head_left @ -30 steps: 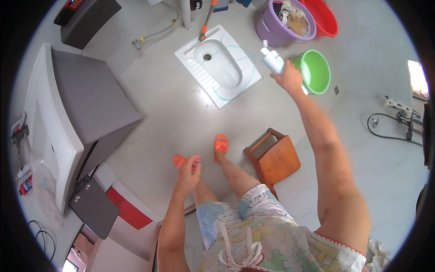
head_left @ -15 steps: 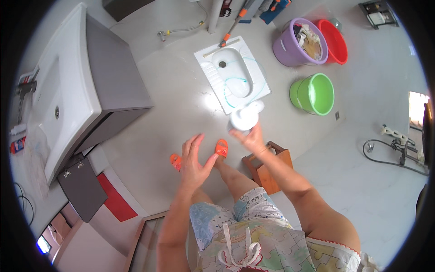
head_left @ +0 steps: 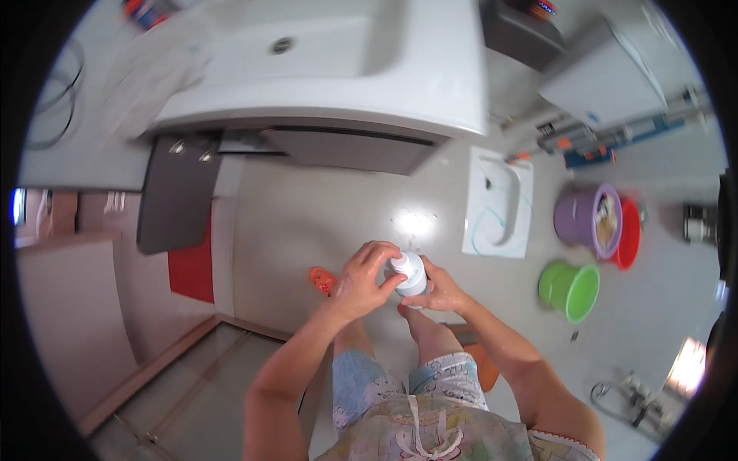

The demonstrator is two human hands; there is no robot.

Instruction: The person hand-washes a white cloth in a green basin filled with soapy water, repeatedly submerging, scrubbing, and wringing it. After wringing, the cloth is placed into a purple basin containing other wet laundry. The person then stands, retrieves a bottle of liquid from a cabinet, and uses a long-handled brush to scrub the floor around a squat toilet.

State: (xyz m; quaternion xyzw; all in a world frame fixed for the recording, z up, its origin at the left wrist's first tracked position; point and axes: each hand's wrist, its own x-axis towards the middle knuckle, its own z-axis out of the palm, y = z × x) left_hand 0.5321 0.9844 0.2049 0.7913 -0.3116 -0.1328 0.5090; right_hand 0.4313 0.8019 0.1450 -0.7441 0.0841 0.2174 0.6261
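Observation:
A white pump bottle is held upright in front of my body, above the floor. My right hand is wrapped round the bottle's side. From the left, my left hand closes its fingers and thumb on the pump head at the top. The palm sides of both hands are hidden. An orange slipper on my left foot shows below my left hand, while the bottle and right hand mostly cover my other foot.
Ahead stands a white washbasin over a grey cabinet. To the right are a squat toilet, a purple bucket with cloths in it, a red bucket and a green bucket. A wooden stool sits beside my right leg.
My view has turned left, toward the washbasin. My left hand, apart from the bottle before, has come onto its pump head. The right hand still holds the bottle.

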